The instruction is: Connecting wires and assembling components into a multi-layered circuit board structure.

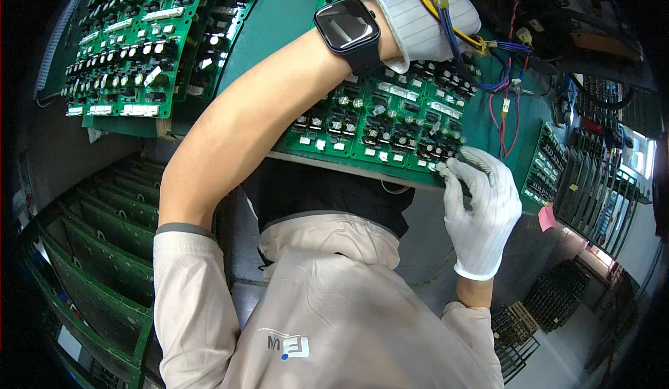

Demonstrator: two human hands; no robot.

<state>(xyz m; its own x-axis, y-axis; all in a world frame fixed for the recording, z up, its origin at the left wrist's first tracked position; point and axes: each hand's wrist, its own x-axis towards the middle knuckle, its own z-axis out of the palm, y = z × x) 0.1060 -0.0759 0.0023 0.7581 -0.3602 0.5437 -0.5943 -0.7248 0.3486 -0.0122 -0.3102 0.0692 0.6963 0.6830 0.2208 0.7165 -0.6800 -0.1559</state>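
Observation:
A green circuit board point(411, 120) with rows of black and silver parts lies on the green work surface before me. My left arm, with a black smartwatch point(346, 25) at the wrist, crosses above it. In a white striped glove, my left hand point(426, 23) is at the board's far right, beside a bundle of yellow and blue wires point(446, 19); its fingers are hidden. My right hand point(483, 201), also white-gloved, is at the near right corner. Its thumb and fingertips are pinched at a small white connector point(440, 167) along the edge.
Several populated circuit boards point(129, 58) lean at the left. Thin red wires point(512, 120) hang over the right side. Another board point(546, 166) stands farther right, near racked boards point(592, 187) and a pink note point(547, 217). A green slotted rack point(104, 249) is low at left.

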